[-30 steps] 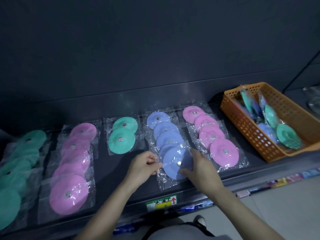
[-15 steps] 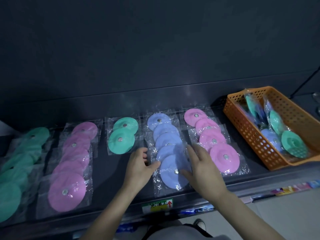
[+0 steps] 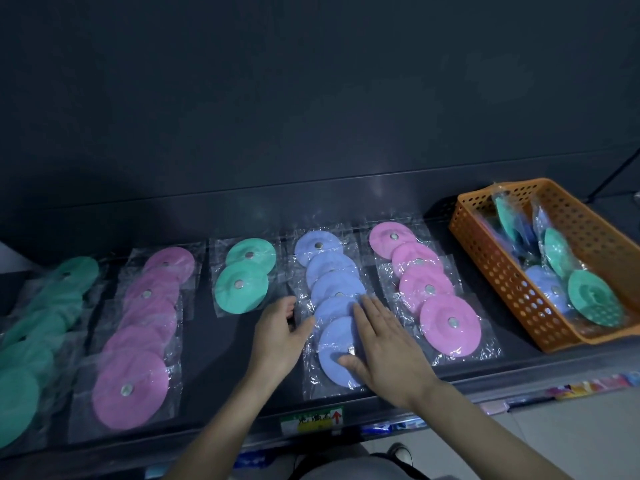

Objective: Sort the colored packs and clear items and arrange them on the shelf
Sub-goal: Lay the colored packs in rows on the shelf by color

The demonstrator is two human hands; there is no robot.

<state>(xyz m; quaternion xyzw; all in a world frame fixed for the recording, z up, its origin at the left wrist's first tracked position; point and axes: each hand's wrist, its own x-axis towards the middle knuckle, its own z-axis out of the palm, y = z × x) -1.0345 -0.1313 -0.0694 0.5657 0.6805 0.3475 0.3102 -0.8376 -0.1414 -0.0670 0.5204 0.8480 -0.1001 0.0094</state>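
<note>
Blue pack under right hand (flat).

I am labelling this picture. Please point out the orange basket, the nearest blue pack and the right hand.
orange basket (image 3: 498, 268), head view, on its perforated left wall.
nearest blue pack (image 3: 334, 358), head view, on the blue disc's bare left part.
right hand (image 3: 388, 337), head view, on the back of the hand.

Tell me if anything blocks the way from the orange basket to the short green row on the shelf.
Nothing visible blocks the bare shelf in front of the green row. Between it and the orange basket lie the blue row, the pink row and both hands, so carry packs over them.
</note>
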